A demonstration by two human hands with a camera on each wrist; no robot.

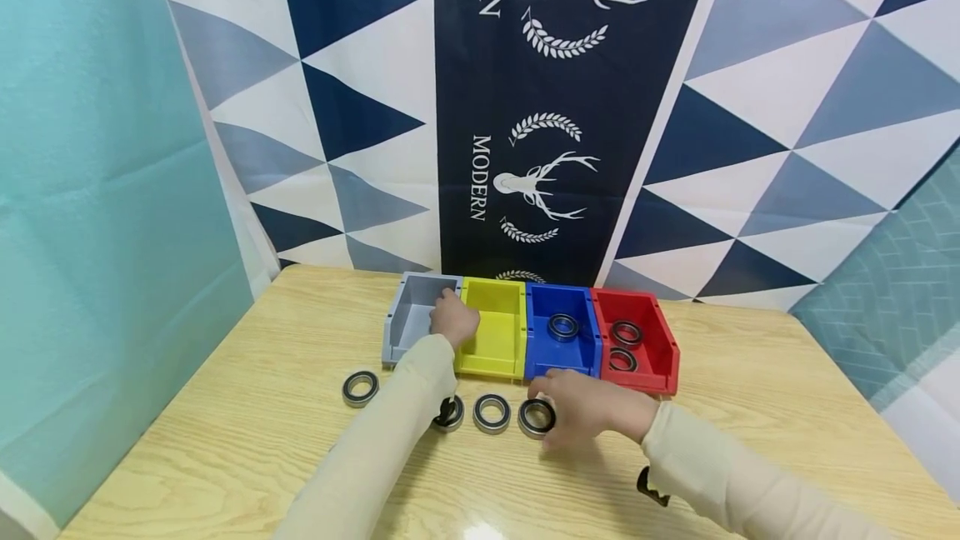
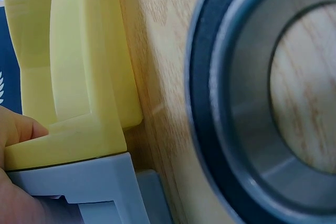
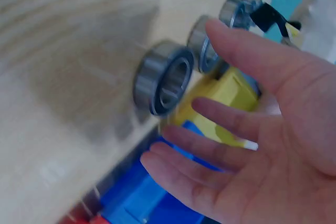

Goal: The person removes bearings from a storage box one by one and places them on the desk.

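- My left hand (image 1: 452,317) rests on the wall shared by the grey bin (image 1: 408,317) and the yellow bin (image 1: 495,332); the left wrist view shows a fingertip (image 2: 23,129) pressed on the yellow rim, but I cannot tell how far the fingers curl.
- My right hand (image 1: 581,408) lies low on the bench (image 1: 247,440), fingers spread and nearly straight in the right wrist view (image 3: 262,135), gripping nothing.
- A bearing (image 1: 537,417) sits at 9 o'clock of that hand, at its fingertips; I cannot tell whether they touch it.
- Three more bearings lie in a row on the bench: one (image 1: 492,413) just beside the first at 9 o'clock, one (image 1: 450,413) partly under my left sleeve, one (image 1: 360,387) well apart at the far left.
- The four bins stand touching in a row at 12 o'clock of the bearings: grey, yellow, blue (image 1: 562,332), red (image 1: 637,340).
- The blue bin holds one bearing (image 1: 562,326); the red bin holds two (image 1: 626,332) (image 1: 622,360).
- A patterned cloth (image 1: 570,107) hangs behind the bench.
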